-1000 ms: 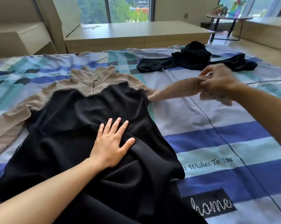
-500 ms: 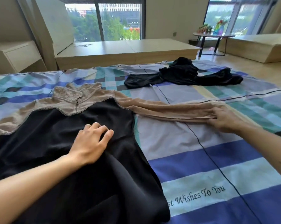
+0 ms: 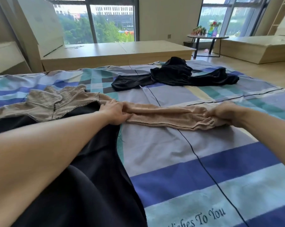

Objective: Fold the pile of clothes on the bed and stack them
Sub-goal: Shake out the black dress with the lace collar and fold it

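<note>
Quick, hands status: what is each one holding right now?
Left hand: grips the beige sleeve near the shoulder.
Right hand: grips the same sleeve at its bunched cuff end.

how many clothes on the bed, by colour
black and beige dress: 1
all-black heap: 1 (cannot tell whether it holds more than one piece)
total: 2

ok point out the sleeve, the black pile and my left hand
sleeve [image 3: 168, 116]: head view, on its middle stretch.
black pile [image 3: 174, 74]: head view, on the bunched centre.
left hand [image 3: 113, 112]: head view, on the back of the hand.
</note>
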